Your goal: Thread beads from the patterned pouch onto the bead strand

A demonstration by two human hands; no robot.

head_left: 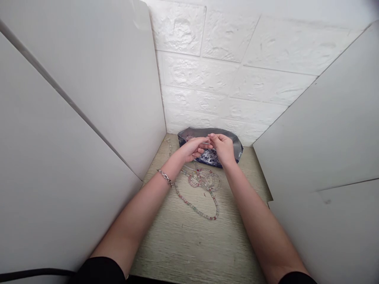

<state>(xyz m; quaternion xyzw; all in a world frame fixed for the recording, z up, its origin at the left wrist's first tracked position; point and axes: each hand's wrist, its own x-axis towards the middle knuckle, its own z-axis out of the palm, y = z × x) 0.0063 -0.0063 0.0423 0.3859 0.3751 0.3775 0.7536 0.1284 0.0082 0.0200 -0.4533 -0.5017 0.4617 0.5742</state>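
Head-worn view angled down at hands [194, 150]

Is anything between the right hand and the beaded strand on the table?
Nothing visible: the right hand is over the dark pouch, and the beaded strand lies on the table in front of it.
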